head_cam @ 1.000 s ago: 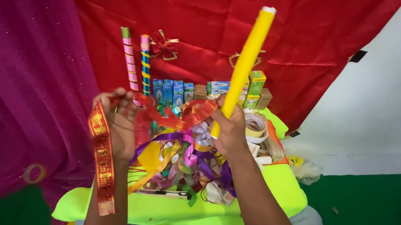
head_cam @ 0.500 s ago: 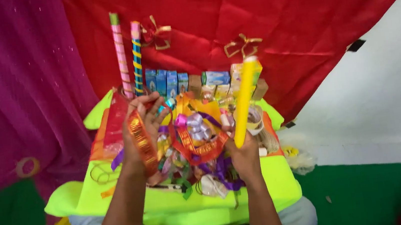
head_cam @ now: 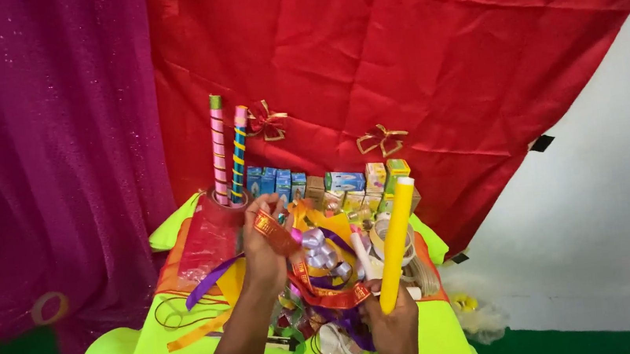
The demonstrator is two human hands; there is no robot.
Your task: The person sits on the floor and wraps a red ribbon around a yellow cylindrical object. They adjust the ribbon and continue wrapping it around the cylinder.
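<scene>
Left hand (head_cam: pixel 264 254) raised over the middle of the counter (head_cam: pixel 137 351), grip closed around one end of a red-and-gold patterned ribbon (head_cam: pixel 320 295). The ribbon leaves the fingertips near the top of the hand, drops in a loop and runs across to the right hand (head_cam: pixel 391 326); whether that hand also pinches the ribbon cannot be told.

Right hand low at the near edge, grip wrapped tight on the bottom end of a yellow tube (head_cam: pixel 396 243). Tube stands nearly upright, tilted slightly right, its top level with the boxes behind.

Between and beneath the hands: a heap of curled ribbons (head_cam: pixel 319 251), purple, silver and green. A sheet of red netting (head_cam: pixel 204 245) lies left of the left hand. At the back left, two striped sticks (head_cam: pixel 227 155) stand upright side by side. A row of small boxes (head_cam: pixel 315 181) lines the back edge. Counter covered in bright yellow-green cloth. Behind it hangs a red drape (head_cam: pixel 435 52) bearing two small bows (head_cam: pixel 380 139); a magenta drape (head_cam: pixel 43 152) is on the left.
</scene>
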